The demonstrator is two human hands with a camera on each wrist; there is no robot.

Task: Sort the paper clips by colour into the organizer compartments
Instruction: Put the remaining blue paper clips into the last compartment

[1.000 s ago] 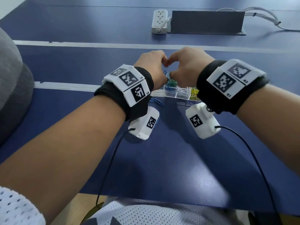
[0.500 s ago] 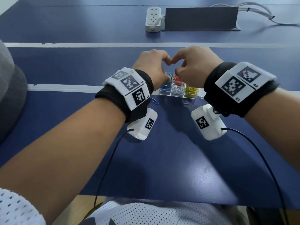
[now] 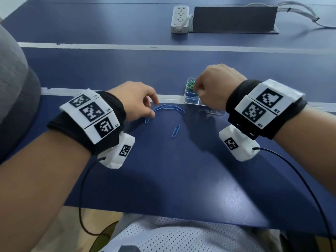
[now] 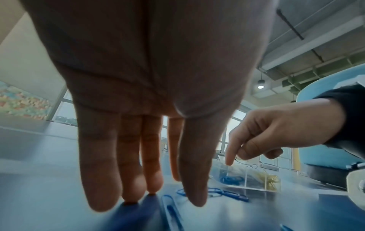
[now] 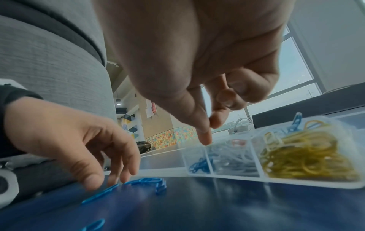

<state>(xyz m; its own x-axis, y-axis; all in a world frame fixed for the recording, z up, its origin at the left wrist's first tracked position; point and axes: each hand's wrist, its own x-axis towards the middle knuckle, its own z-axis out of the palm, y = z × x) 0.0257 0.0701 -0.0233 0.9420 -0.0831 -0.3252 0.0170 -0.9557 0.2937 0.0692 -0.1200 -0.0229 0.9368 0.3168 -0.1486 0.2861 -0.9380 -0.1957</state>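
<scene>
L hand [image 3: 135,100] reaching blue clips [image 3: 169,108] by organizer [image 3: 192,101]

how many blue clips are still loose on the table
5 visible: three in a chain just left of the organizer, one by the left hand, one alone nearer the person. The hands may hide more.

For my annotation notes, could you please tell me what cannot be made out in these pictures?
- Head view: the right hand covers most of the organizer.
- Right wrist view: whether that hand pinches a clip; fingertips blurred.
- Left wrist view: the left hand hides part of the blue clips.
</scene>
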